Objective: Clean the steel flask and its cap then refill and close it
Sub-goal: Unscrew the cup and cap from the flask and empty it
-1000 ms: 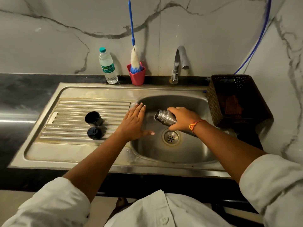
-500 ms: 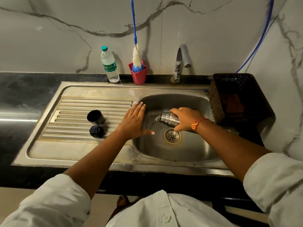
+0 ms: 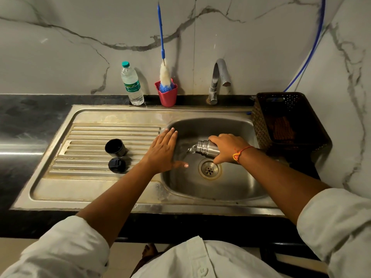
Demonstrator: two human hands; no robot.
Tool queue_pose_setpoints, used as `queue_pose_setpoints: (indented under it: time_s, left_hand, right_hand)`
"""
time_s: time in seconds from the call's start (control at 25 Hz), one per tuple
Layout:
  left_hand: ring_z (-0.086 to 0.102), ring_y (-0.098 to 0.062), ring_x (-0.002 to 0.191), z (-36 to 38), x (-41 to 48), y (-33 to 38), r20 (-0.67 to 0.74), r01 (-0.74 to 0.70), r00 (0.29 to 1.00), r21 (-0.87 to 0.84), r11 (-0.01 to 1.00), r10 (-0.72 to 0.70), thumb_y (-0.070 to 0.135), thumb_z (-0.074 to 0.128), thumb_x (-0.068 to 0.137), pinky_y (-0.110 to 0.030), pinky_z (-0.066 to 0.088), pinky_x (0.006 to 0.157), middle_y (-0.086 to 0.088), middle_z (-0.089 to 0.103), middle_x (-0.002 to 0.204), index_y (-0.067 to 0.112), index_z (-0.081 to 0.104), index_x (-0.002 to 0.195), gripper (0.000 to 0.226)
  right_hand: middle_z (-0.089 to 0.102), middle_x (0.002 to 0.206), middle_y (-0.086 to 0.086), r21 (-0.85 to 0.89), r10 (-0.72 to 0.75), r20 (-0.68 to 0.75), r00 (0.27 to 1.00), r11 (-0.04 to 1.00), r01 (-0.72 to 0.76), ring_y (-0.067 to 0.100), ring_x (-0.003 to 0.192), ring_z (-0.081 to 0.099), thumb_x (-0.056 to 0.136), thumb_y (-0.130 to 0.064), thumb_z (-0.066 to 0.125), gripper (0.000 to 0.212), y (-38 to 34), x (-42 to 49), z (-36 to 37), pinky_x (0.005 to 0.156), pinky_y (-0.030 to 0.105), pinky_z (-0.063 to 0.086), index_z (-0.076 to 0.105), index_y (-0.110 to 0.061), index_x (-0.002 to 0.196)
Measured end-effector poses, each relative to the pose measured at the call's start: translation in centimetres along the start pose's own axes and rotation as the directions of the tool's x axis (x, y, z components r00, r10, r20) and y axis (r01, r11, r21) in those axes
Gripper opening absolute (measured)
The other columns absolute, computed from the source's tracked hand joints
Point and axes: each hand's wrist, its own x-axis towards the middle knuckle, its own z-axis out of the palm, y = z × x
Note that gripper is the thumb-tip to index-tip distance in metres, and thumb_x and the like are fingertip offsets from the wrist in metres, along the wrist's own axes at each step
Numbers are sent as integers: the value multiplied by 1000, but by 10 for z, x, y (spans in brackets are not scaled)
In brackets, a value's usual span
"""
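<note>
Well L of my L hand, on the ribbed drainboard, lie two black cap pieces. The cup cap is on its side w/ its open mouth facing up-left. The round stopper sits flat just nearer me than the cup; can't tell if they touch.

Back from my L hand, at the marble wall, a plastic water bottle w/ a teal lid stands upright. Just R of it is a red holder w/ a blue-handled bottle brush standing in it, bristles down.

My L hand is palm down on the L rim of the sink bowl, where the bowl meets the drainboard. Fingers are straight & together, thumb spread, thumb tip out over the bowl. It holds nothing.

Just R of that hand, over the bowl, is the steel flask. It's uncapped & tipped roughly sideways, mouth pointing L toward my L hand. Water spills from the mouth into the bowl.

My R hand is wrapped round the flask body from above, fingers curled tight on it. There's an orange thread on that wrist. The drain is just under the flask, on the side nearer me.

Behind my R hand, at the wall, is the tap, spout curved down. R of my R hand a dark perforated basket sits on the counter beside the sink. A blue hose runs up the wall above it.
</note>
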Motion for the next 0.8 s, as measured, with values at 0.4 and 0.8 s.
queue_pose_setpoints:
  time_s: [0.4,0.8]
  left_hand:
    - [-9,-29,157,-4,0,2,3,-16,1000,18,1000,16,92,40,69,-38,-11,120,-14,-6,170,6,-4,161,133]
    - [-9,-29,157,-5,0,4,12,-16,1000,22,1000,15,86,51,76,-41,-7,124,-13,-5,170,6,-3,162,129]
  right_hand:
    - [55,100,0,-57,11,-1,1000,998,-12,25,91,57,60,-56,74,67,0,-2,-5,72,38,53,48,-31,116]
    - [52,96,-2,-72,24,19,1000,997,-22,25,91,55,60,-55,73,64,-1,-3,-10,72,38,52,47,-31,113]
